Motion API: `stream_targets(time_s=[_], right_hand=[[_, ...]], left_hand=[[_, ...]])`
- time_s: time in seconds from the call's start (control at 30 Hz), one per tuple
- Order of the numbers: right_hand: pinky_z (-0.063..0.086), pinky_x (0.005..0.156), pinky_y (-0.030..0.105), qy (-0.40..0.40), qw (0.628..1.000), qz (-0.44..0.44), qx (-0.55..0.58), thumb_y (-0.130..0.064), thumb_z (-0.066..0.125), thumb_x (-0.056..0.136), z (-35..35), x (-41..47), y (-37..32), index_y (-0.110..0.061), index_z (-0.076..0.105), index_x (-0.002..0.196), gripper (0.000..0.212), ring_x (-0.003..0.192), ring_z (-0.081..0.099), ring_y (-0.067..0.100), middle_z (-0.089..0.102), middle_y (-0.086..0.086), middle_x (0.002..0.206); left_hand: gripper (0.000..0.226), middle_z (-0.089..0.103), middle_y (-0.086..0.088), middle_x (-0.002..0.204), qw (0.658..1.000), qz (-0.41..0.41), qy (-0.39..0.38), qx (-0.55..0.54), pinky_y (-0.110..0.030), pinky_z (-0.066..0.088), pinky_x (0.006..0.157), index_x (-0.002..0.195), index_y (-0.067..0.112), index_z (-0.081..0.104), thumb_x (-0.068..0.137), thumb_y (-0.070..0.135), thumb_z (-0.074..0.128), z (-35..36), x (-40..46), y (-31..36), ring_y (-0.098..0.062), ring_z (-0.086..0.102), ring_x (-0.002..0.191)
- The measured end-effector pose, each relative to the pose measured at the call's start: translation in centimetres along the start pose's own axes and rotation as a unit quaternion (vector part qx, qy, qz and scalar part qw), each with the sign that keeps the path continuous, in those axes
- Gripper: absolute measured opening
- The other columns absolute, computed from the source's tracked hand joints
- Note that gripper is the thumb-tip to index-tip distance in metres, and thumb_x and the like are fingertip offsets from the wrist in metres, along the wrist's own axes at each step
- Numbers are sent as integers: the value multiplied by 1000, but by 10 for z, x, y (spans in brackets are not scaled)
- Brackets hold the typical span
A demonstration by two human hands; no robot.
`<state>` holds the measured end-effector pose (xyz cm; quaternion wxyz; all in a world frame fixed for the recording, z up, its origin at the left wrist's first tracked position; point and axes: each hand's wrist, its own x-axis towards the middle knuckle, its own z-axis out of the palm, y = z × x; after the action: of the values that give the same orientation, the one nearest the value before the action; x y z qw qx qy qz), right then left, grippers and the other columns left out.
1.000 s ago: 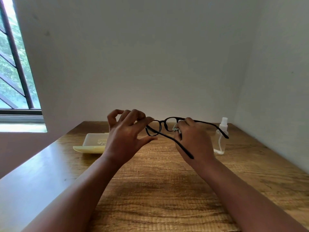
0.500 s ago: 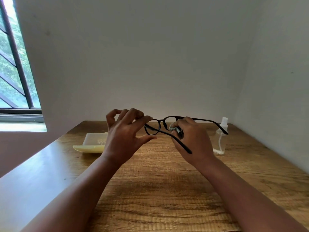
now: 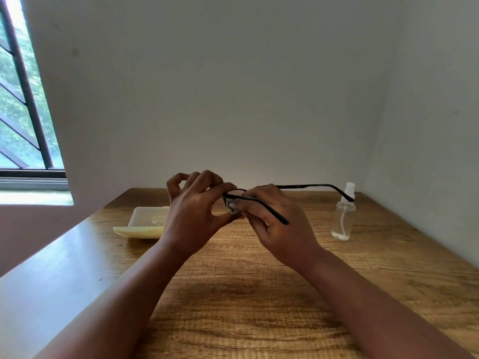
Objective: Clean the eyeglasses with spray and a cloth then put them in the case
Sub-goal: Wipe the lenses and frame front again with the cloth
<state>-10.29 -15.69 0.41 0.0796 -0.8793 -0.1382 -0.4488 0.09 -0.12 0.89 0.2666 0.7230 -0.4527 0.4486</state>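
1. Eyeglasses [image 3: 298,187], head view: the black frame is held in the air above the bench [image 3: 259,294], between both hands, with its temples unfolded; one temple reaches toward the spray bottle [image 3: 343,216], the other lies across the right hand.
2. Left hand [image 3: 193,211]: its grip pinches the frame's left end between thumb and forefinger, the other fingers curled above.
3. Right hand [image 3: 274,224]: its grip pinches a small grey cloth [image 3: 231,207] against a lens; the lens itself is mostly hidden.
4. Progress, as I judge it: wiping is under way. The bottle stands upright at the right, well apart from the hands, so spraying looks finished, though I cannot confirm it.
5. Left to do: finish wiping, fold the temples, lay the glasses in the case [image 3: 145,224], which lies open at the left, and close it.
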Motion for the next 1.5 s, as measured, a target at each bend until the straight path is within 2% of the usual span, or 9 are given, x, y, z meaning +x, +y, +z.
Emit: stream_targets(time_s=[0.27,0.43,0.57,0.7,0.9,1.07,1.23,1.37,1.5], right_hand=[[46,66,28,-22,985,-46,-164,4,67,77,-12,3,5,-10,70,102,29,86,52,22,60,6,97],[53,63,34,80,990,-41,-108,-2,65,87,-24,3,3,-7,67,108,22,83,57,22,61,10,96],[49,74,27,-2,999,-38,-37,-30,46,104,-12,2,-8,-13,66,114,28,89,57,11,64,0,102],[51,77,30,-18,995,-72,-61,-20,56,99,-3,4,-9,-9,67,114,22,91,60,14,66,4,104],[54,74,36,30,983,-116,-136,-11,55,99,1,2,-5,-5,70,115,23,94,64,23,69,9,110],[54,67,37,23,979,-95,-177,-4,60,90,-5,3,3,-3,69,111,23,86,63,26,68,11,103],[52,65,35,5,982,-51,-183,-8,44,86,-11,3,4,-7,71,103,31,82,59,24,65,8,96],[53,66,33,6,992,-35,-124,-7,50,84,-11,2,1,-6,69,105,29,85,59,23,64,8,98],[51,64,31,-14,993,-65,-100,-10,48,90,-9,-1,-6,-7,71,105,28,85,60,22,66,7,99]], left_hand=[[53,61,7,101,1000,-22,-8,-7,-35,21,92,109,26,72,71,62,69,-3,0,-1,-13,57,102],[52,62,5,99,999,-33,-8,-25,-21,17,95,107,22,73,67,56,80,-3,1,2,-17,59,99],[43,62,5,98,999,-17,-8,-29,-19,15,96,106,23,72,74,51,74,-1,1,5,-15,58,98],[39,62,5,99,999,-12,-19,-25,-27,18,92,106,24,71,74,46,74,-1,0,5,-13,56,97],[43,64,0,99,999,-19,-24,-26,-7,8,100,105,18,74,68,34,87,-5,3,8,-20,61,96],[47,63,1,98,999,-8,-7,-32,-13,11,101,105,19,74,70,50,78,-4,2,3,-19,60,97],[53,60,5,101,1000,-2,0,-28,-45,31,94,109,23,72,74,61,65,-1,1,2,-12,54,100],[52,61,5,101,1000,6,12,-24,-31,21,97,109,22,73,72,59,70,-1,1,1,-13,55,100],[52,62,4,98,1000,7,23,-13,-41,26,92,106,22,73,74,62,63,-2,0,-2,-11,53,98]])
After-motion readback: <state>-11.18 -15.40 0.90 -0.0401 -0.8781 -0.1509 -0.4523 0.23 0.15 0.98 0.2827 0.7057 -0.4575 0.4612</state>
